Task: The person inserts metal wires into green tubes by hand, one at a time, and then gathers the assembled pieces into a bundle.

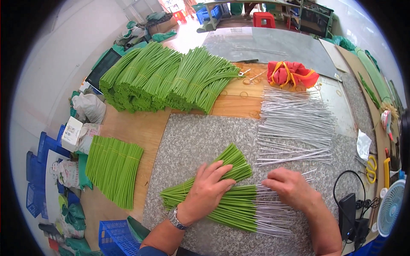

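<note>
My left hand (208, 186), a metal watch at its wrist, lies with fingers spread across green plastic stems. Under and beyond its fingers is a loose bundle of green stems (235, 164). Nearer me, a fanned row of green stems (232, 215) has silver wires (273, 222) sticking out of its right ends. My right hand (288, 187) is closed in a pinch at the stems' right ends. A thin metal wire (309, 172) juts out past its knuckles; the fingertips partly hide where it meets the stems.
A pile of loose metal wires (294, 119) lies beyond my right hand, below a red cloth bundle (290, 73). Tied green stem bundles (158, 79) are heaped far left; more green stems (113, 170) lie left. Scissors (371, 168), a black adapter (347, 213) and a fan (390, 209) stand right.
</note>
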Motion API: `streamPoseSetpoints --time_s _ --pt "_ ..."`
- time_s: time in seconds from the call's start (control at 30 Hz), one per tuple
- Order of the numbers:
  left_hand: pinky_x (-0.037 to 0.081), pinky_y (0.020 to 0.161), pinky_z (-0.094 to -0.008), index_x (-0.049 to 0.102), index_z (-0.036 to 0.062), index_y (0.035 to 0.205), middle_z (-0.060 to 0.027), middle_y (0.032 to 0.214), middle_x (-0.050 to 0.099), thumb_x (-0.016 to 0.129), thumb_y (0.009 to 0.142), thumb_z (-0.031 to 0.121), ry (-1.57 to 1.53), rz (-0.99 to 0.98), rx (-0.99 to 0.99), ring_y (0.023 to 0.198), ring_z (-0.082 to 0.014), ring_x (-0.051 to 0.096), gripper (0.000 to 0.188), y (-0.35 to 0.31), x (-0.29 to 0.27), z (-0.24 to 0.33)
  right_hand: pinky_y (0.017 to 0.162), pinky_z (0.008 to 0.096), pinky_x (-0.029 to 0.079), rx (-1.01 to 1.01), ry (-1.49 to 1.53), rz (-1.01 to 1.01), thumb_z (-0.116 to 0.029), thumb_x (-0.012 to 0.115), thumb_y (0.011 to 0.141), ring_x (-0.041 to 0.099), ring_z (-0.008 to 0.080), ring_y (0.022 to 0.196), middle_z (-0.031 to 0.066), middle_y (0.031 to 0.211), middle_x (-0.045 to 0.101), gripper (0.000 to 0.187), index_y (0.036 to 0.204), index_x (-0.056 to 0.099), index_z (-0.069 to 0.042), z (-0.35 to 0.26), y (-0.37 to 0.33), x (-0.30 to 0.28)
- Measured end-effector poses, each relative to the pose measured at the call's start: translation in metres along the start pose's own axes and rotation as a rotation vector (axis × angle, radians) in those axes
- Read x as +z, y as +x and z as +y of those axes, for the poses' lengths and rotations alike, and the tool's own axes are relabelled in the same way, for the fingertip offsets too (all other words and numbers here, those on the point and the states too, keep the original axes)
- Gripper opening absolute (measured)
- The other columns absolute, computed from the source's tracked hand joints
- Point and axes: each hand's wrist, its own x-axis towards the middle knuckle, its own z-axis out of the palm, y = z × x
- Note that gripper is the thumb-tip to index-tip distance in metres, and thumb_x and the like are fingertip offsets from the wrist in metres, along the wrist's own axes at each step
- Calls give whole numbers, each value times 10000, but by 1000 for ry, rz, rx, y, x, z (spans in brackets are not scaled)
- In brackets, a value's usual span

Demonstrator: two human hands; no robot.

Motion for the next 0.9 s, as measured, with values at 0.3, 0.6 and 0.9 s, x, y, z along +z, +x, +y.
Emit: streamPoseSetpoints --time_s 0.3,0.6,0.9 --pt "388 1230 -605 807 124 1158 -122 1512 640 801 937 108 -5 -18 -7 1473 -389 541 221 -1 0 4 865 354 533 -92 -67 -22 -132 650 939 686 209 967 26 1046 700 288 1219 707 -102 -16 4 17" --pt "423 1198 -604 833 132 1088 -146 1466 672 839 869 101 19 -12 5 1434 -425 570 221 -1 1 0 851 402 529 -9 -80 133 -87 719 847 711 243 909 16 963 742 264 1109 745 -107 5 -4 16" --pt "420 1221 -574 825 90 1084 -151 1475 678 827 897 81 30 -11 -11 1448 -415 565 187 6 0 1 997 439 482 317 -253 154 -66 856 837 657 281 1111 41 1091 704 280 1088 746 -123 44 -20 -20"
